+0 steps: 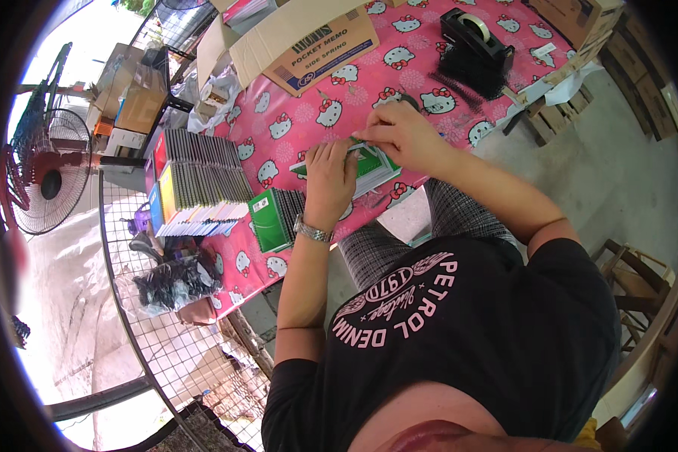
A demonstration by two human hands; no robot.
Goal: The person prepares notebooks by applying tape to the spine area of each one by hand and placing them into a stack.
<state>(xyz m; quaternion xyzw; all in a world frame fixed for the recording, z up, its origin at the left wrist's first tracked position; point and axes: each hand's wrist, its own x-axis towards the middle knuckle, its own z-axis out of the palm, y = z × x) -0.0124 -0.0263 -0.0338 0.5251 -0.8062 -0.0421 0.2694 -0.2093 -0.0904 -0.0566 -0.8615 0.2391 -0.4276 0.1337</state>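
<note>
A green-covered notebook [368, 167] with white page edges lies in front of me on the pink table. My left hand [328, 167], a metal watch at its wrist, rests over the notebook's left part with its fingers bent onto it, holding it. At the far edge of the same notebook, the fingers of my right hand [401, 134] are pinched together; what lies between them is too small to make out. Left of my left wrist stands a short stack of green spiral notebooks [273, 218].
A long row of spiral notebooks [203, 175] stands at the left. Farther back are an open cardboard box [324, 51], a black tape dispenser [476, 39] and a pile of black thin coils [471, 74]. A fan [51, 181] and a plastic-wrapped black bundle [175, 285] are at the left.
</note>
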